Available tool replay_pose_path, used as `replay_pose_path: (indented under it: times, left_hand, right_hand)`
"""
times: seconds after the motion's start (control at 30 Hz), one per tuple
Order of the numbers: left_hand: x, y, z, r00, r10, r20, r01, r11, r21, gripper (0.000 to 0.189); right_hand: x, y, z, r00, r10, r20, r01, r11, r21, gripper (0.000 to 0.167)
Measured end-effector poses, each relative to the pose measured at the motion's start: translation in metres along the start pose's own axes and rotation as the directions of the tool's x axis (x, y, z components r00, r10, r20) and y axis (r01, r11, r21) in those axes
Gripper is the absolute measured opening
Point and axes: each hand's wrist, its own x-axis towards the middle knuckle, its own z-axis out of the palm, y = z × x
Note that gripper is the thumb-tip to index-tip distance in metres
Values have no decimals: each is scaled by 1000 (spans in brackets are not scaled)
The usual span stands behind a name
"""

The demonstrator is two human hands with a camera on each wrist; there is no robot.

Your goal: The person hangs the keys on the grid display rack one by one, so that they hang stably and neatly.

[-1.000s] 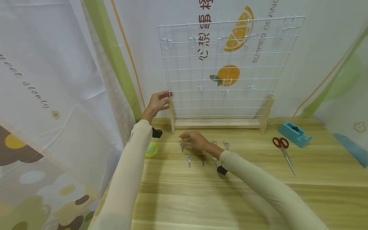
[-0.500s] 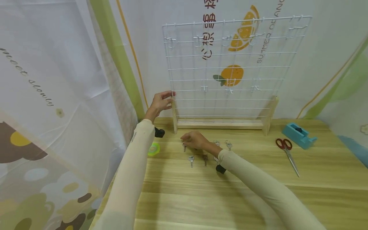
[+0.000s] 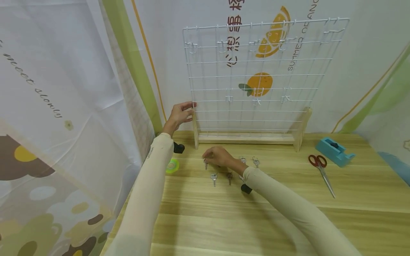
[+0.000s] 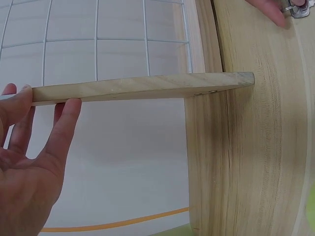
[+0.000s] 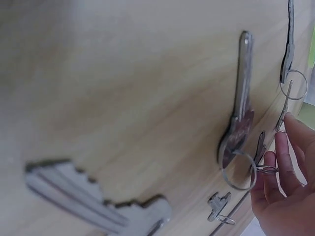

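Observation:
In the head view, my left hand [image 3: 180,114] grips the wooden left upright [image 3: 195,133] of a white wire grid rack [image 3: 250,138]. The left wrist view shows the thumb on one side of that wooden upright [image 4: 147,84] and fingers on the other. Low over the table, my right hand [image 3: 218,157] pinches a small silver key [image 3: 206,164] near its ring end. In the right wrist view this key [image 5: 284,110] lies at the thumb and index fingertips. Other keys with rings lie nearby, among them a silver key [image 3: 214,178] and a darker key [image 3: 229,177].
More keys [image 3: 256,162] lie right of the right wrist. White hooks [image 3: 257,102] hang on the grid in two rows. Red-handled scissors [image 3: 321,169] and a blue tape dispenser [image 3: 331,151] lie at the right. A round yellow-green item [image 3: 172,165] sits by the left forearm.
The right hand's thumb and fingers have drawn together on the key at the left end of the back row. The left hand stays on the upright. The head view has shifted slightly.

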Motion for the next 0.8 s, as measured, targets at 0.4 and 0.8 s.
replay_pose_path:
  times: [0.4,0.8]
  left_hand:
    - [-2,0,2,1000,-19,-6,19,1000,1,40]
    - [-4,3,2,1000,-20,-13,20,1000,20,40]
  right_hand:
    - [-3,3,0,998,37,-42,-35,999,41,5]
    - [-11,0,-14,980,-138,-143,139,990,0,6]
